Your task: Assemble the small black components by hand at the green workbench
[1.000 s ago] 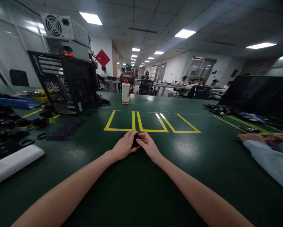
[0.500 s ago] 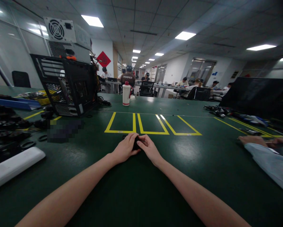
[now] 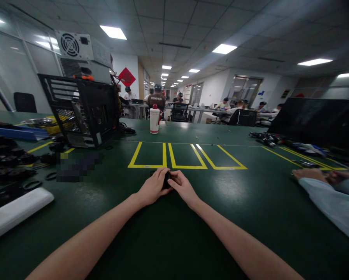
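One small black part (image 3: 167,181) is sitting btwn the fingertips of both hands, over or on the table (image 3: 174,241); can't tell which. L hand (image 3: 153,187) is covering its L side, fingers curling over, thumb closing nearer the body; R hand (image 3: 184,187) is pinching its R edge, thumb & index nearly together. Both are staying equally near. Dark bit is poking out past L fingers, so long axis may be running L–R; can't confirm. Surface is looking dark, w/o readable detail. Yellow tape (image 3: 188,167) is lying just beyond the fingertips, bottle (image 3: 154,122) is standing farther off, co-worker's hand (image 3: 308,174) is resting well R.
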The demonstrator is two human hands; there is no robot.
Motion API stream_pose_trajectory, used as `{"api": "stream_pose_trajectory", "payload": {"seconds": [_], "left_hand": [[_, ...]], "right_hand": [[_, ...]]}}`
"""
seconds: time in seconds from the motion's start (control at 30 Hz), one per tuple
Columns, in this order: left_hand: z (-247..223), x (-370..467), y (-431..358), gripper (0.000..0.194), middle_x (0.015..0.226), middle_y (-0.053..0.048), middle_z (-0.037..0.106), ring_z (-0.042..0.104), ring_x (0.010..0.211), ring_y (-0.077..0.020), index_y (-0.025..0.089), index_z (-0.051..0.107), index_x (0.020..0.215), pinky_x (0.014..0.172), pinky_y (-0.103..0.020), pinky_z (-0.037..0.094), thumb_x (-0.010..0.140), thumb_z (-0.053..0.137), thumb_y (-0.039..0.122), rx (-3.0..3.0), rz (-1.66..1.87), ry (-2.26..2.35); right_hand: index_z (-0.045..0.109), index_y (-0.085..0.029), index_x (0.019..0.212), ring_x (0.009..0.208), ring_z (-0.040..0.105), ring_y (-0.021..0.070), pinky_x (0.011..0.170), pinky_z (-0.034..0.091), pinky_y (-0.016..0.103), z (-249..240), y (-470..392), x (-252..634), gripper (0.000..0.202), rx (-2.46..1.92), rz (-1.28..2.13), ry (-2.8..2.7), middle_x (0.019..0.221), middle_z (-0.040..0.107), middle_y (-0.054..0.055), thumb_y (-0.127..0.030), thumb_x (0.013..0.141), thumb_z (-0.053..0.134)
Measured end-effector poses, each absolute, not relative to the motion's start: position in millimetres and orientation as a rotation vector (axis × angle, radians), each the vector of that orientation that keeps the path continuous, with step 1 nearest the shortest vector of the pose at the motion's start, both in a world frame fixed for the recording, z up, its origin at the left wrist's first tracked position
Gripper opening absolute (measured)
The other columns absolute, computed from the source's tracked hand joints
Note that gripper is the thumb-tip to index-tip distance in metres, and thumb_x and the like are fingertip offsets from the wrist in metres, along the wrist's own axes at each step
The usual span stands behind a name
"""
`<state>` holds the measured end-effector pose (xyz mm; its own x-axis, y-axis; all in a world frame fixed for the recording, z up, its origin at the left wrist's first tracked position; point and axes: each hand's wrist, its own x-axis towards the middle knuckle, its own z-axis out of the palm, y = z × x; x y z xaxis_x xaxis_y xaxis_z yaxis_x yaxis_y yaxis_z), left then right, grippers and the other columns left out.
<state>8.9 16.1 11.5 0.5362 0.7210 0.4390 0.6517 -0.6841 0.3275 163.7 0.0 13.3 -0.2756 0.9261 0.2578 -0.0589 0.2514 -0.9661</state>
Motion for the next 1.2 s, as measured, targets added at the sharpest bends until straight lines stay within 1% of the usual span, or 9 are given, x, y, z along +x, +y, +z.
{"api": "stream_pose_trajectory", "payload": {"seconds": [0.1,0.27,0.47,0.6,0.7,0.83,1.0,1.13,1.2], "left_hand": [[13.1,8.9,14.4,0.058,0.124,-0.009,0.032,0.048,0.102,-0.0233,0.024,0.02,0.122,0.081,-0.041,0.045,0.075,0.053,0.034,2.636,0.824,1.197],[14.3,7.8,13.4,0.059,0.124,-0.009,0.032,0.047,0.104,-0.0234,0.024,0.019,0.122,0.082,-0.04,0.044,0.075,0.053,0.034,2.633,0.796,1.203],[12.4,8.1,16.9,0.06,0.123,-0.009,0.033,0.046,0.104,-0.0225,0.022,0.02,0.122,0.084,-0.039,0.043,0.074,0.055,0.029,2.648,0.803,1.207],[10.9,9.4,19.2,0.06,0.122,-0.01,0.034,0.043,0.108,-0.0237,0.021,0.021,0.122,0.086,-0.04,0.042,0.074,0.055,0.031,2.675,0.831,1.199],[11.3,9.6,18.8,0.06,0.122,-0.01,0.034,0.044,0.106,-0.0232,0.021,0.02,0.122,0.085,-0.039,0.043,0.074,0.054,0.032,2.677,0.835,1.189],[12.4,8.7,17.5,0.058,0.122,-0.009,0.034,0.046,0.105,-0.0232,0.022,0.02,0.122,0.083,-0.04,0.044,0.075,0.053,0.032,2.668,0.829,1.176],[10.9,7.6,18.1,0.059,0.123,-0.009,0.033,0.047,0.103,-0.023,0.023,0.02,0.121,0.082,-0.04,0.044,0.074,0.054,0.03,2.655,0.825,1.164],[9.5,7.6,18.9,0.06,0.123,-0.009,0.033,0.045,0.105,-0.0237,0.024,0.019,0.122,0.082,-0.041,0.044,0.074,0.054,0.033,2.652,0.837,1.167],[9.8,7.8,18.8,0.059,0.122,-0.009,0.034,0.045,0.105,-0.0238,0.024,0.019,0.122,0.082,-0.042,0.044,0.075,0.053,0.034,2.651,0.843,1.161]], "right_hand": [[0.05,-0.02,0.094,0.098,0.052,0.0155,0.089,0.04,0.034,14.9,-0.2,163.5,0.02,-0.869,1.209,-1.492,0.099,0.056,0.002,-0.025,0.075,0.051],[0.05,-0.021,0.1,0.104,0.049,0.0175,0.091,0.038,0.037,16.6,0.8,165.8,0.027,-0.951,1.237,-1.495,0.107,0.053,0.003,-0.026,0.074,0.052],[0.047,-0.022,0.094,0.102,0.051,0.0169,0.09,0.04,0.036,13.7,1.1,166.7,0.027,-0.8,1.323,-1.504,0.099,0.054,0.002,-0.02,0.069,0.058],[0.048,-0.022,0.089,0.096,0.053,0.0163,0.086,0.042,0.035,10.7,3.5,164.1,0.018,-0.832,1.23,-1.487,0.094,0.054,0.001,-0.024,0.072,0.055],[0.049,-0.021,0.094,0.096,0.052,0.0167,0.086,0.042,0.035,9.8,5.8,163.3,0.021,-0.9,1.18,-1.488,0.098,0.053,0.002,-0.025,0.073,0.054],[0.048,-0.022,0.102,0.102,0.049,0.0186,0.087,0.041,0.037,10.7,5.8,165.7,0.029,-0.968,1.222,-1.51,0.108,0.051,0.004,-0.027,0.073,0.053],[0.048,-0.023,0.097,0.102,0.05,0.0175,0.087,0.042,0.035,12.7,2.1,168.2,0.028,-0.833,1.293,-1.547,0.103,0.053,0.001,-0.021,0.071,0.056],[0.049,-0.022,0.093,0.093,0.053,0.0163,0.082,0.044,0.033,10.8,2.8,166.1,0.021,-0.866,1.221,-1.523,0.096,0.054,0.001,-0.027,0.072,0.054],[0.05,-0.022,0.093,0.092,0.054,0.016,0.082,0.044,0.033,9.4,4.4,165.0,0.021,-0.886,1.185,-1.506,0.096,0.054,0.001,-0.028,0.073,0.053]]}}
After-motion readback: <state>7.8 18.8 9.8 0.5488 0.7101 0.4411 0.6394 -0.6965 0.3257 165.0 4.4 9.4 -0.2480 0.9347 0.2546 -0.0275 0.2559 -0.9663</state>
